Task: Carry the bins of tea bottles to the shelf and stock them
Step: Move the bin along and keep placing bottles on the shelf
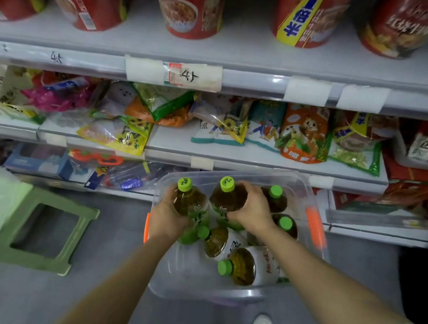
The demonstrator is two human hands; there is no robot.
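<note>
Over the clear bin (320, 206) on the floor by the shelf (248, 81), our left hand (167, 217) grips one green-capped tea bottle (189, 202) and our right hand (251, 208) grips another (227, 196), both upright among the rest.

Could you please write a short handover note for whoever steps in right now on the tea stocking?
Left hand grips one bottle; right hand grips another.
Both bottles are upright, still over the clear bin, which sits on the floor by the shelf.
Done: bin carried over.
Left: shelve these two and at least four more in the bin; no tea shows on the shelves.
</note>
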